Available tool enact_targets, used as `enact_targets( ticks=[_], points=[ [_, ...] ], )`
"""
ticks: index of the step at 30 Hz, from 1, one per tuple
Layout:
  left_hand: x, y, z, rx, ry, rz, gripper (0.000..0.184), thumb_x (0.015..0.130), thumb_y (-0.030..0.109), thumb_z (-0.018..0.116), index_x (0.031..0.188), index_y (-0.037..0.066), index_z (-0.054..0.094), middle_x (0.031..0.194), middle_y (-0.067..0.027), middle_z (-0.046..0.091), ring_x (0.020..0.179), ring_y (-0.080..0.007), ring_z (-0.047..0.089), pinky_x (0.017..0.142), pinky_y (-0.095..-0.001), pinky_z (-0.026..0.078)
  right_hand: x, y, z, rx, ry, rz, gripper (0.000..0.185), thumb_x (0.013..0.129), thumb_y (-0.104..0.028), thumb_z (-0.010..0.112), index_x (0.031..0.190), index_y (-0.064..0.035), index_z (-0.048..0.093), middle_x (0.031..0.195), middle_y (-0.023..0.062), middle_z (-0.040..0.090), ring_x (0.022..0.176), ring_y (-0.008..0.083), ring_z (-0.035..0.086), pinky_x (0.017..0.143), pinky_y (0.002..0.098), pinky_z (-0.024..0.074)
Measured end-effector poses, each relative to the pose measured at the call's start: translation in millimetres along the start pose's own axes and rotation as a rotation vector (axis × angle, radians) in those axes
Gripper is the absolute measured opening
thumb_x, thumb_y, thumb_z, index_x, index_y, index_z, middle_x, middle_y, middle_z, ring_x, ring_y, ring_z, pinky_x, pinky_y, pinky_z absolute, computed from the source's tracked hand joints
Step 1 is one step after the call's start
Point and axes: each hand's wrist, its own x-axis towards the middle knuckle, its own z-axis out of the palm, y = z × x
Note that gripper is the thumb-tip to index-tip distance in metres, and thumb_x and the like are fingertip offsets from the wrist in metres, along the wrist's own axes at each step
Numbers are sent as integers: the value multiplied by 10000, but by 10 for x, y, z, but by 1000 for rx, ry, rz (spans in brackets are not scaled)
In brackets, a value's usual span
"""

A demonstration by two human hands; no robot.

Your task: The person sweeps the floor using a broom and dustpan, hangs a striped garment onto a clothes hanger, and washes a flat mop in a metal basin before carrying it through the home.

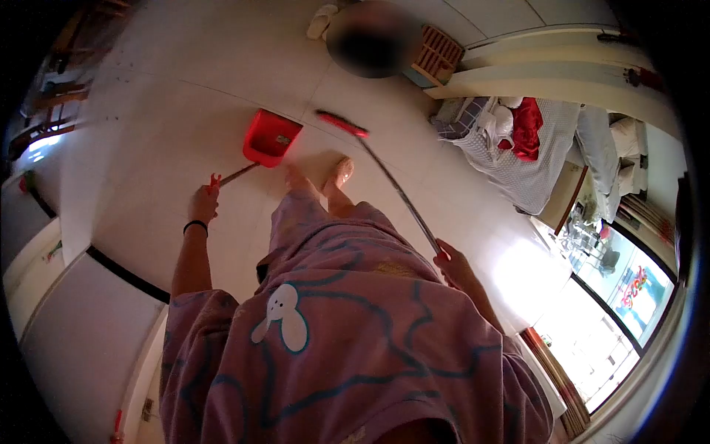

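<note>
My left hand (205,204) is closed round the red-ended handle of a red dustpan (272,138). Something small and pale lies inside the pan, too small to name. To the right, my right hand (456,267) grips the long dark handle of a broom (399,194). The broom's head, red with dark bristles, is on or close to the floor (222,96), just right of the dustpan and apart from it. My feet, in light slippers, stand below the two tools.
A bed (510,174) with pale bedding and a red cloth (527,129) stands at the right, near a bright window (629,288). At the top are a blurred-out round area and a slatted wooden box (438,55). Wooden furniture (63,100) sits at the far left.
</note>
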Motion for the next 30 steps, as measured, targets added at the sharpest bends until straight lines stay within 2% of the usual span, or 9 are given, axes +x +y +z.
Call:
enact_targets(
  ticks=[5, 8, 9, 13, 15, 19, 21, 23, 30],
  points=[
    [-25, 178, -85, -90, -87, -98, 378, 910, 379, 498, 972, 18, 591, 680, -69, 596, 508, -175, 587, 478, -299, 497, -9, 153, 278, 380, 174, 69, 472, 878, -149, 574, 1325, -175, 423, 550, -15, 417, 381, 83, 378, 308, 242, 325],
    [153, 69, -55, -102, -193, -94, 574, 861, 574, 505, 1029, 29, 564, 742, -98, 571, 547, -166, 555, 482, -289, 481, 104, 36, 307, 893, 79, 180, 130, 871, -110, 537, 911, -157, 423, 531, -45, 338, 381, 62, 339, 309, 208, 269],
    [181, 58, -52, -158, -217, -151, 611, 831, 628, 505, 974, 36, 556, 727, -78, 546, 541, -154, 535, 473, -281, 469, 170, 119, 381, 884, -3, 57, 110, 881, -119, 522, 920, -153, 424, 542, -48, 335, 382, 64, 338, 310, 200, 268],
    [385, -239, 127, -27, -130, 49, 379, 848, 322, 525, 825, -51, 592, 790, -207, 647, 678, -290, 664, 599, -419, 530, 292, -119, 974, 830, -21, 102, 164, 876, -101, 522, 1025, -120, 457, 585, -37, 372, 379, 80, 359, 311, 234, 285],
    [208, -60, 76, -113, -159, 67, 397, 867, 291, 467, 769, -73, 593, 626, -171, 627, 496, -261, 639, 492, -382, 521, 275, -289, 1342, 751, -29, 78, 239, 870, -87, 525, 1103, -101, 473, 604, -30, 388, 381, 85, 366, 315, 245, 291],
    [254, -29, 96, -245, -408, -10, 312, 875, 281, 578, 1024, 20, 496, 696, -106, 554, 501, -185, 555, 417, -317, 436, 282, -453, 1984, 439, 27, -71, 592, 839, -68, 560, 1387, -84, 334, 656, -3, 428, 402, 93, 387, 338, 263, 309],
    [152, 122, 12, -367, -399, -47, 327, 860, 282, 591, 1030, 22, 491, 697, -103, 557, 499, -185, 558, 410, -317, 434, 154, -573, 2150, 288, 8, -91, 570, 845, -113, 580, 1375, -102, 370, 623, 5, 444, 402, 101, 406, 343, 273, 329],
    [188, 173, -27, -118, -401, 124, 230, 796, 202, 492, 815, 22, 634, 581, -112, 631, 467, -205, 610, 454, -335, 496, 33, -612, 2213, 191, -26, -76, 548, 854, -173, 606, 1363, -128, 409, 572, 16, 458, 401, 110, 426, 349, 282, 363],
    [346, 67, 223, -237, -439, 37, 266, 837, 220, 458, 912, -10, 571, 583, -146, 612, 474, -245, 612, 439, -346, 489, -490, -1139, 2074, 108, 78, -87, 511, 866, -174, 591, 1351, -121, 438, 566, 1, 468, 398, 92, 418, 339, 275, 368]
  ],
)
